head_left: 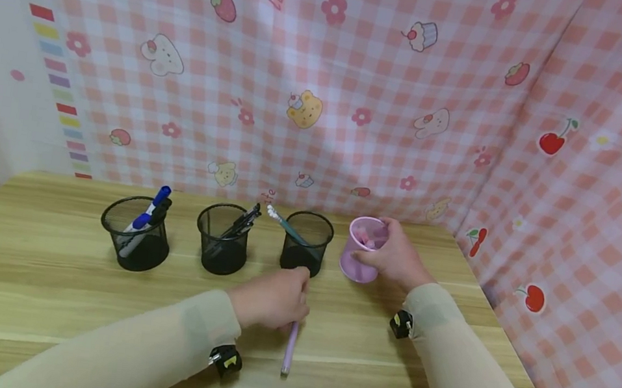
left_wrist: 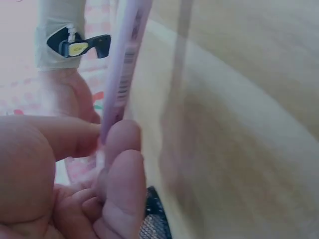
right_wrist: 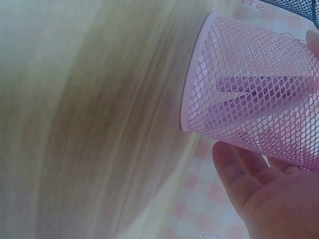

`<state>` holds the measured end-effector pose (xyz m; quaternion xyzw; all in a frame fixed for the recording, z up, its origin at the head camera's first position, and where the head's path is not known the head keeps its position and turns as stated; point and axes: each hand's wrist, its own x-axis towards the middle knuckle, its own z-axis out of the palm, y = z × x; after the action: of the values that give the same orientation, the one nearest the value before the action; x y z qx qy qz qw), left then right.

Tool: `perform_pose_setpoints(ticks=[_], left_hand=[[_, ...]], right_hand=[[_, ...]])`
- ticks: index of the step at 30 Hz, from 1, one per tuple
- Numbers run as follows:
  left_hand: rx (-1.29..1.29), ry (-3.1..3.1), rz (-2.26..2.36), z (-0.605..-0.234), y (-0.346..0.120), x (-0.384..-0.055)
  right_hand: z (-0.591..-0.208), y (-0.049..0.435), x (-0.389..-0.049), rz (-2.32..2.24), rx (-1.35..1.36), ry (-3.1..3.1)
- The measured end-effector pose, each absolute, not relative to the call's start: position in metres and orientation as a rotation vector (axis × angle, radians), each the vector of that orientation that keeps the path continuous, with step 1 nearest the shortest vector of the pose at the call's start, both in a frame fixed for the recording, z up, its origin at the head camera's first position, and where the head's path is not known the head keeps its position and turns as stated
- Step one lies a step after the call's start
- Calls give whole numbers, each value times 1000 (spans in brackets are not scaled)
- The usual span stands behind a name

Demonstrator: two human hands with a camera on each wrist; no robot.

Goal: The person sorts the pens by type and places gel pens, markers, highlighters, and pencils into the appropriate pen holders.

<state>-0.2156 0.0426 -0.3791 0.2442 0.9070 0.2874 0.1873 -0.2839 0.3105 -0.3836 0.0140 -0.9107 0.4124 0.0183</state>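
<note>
A slim lilac pen with a barcode on its barrel is pinched between the thumb and fingers of my left hand. Its near end points toward me, over the table. To the right, my right hand holds a pink mesh pen holder around its side, thumb at the front. The holder stands upright on the table. Through its mesh in the right wrist view, a few pinkish sticks, pen-like, lean inside. Part of the right hand shows below the holder there.
On the wooden table, three black mesh holders stand in a row: one with blue and black markers, one with black pens, one with a teal pen. A checked curtain hangs behind and to the right.
</note>
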Motion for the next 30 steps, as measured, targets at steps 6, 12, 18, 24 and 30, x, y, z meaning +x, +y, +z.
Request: perform_pose_setpoints(ticks=[6,12,18,24,30], left_hand=[[735,2613,1010,-368,45,-220],[736,2627,1171,-358,49,-220],[751,2640,1327,-354,53,-221],[774,2689,1456,-351,59,-222],[773,2715,1589,-348,65,-227]], right_hand=[[-383,310,-282,1288,54,-2818],[-383,310,-282,1293,52,-2822],[-382,309,-282,1304,49,-2821],[-382,309,-281,1314,43,-2814],[-383,310,-282,1324,47,-2809]])
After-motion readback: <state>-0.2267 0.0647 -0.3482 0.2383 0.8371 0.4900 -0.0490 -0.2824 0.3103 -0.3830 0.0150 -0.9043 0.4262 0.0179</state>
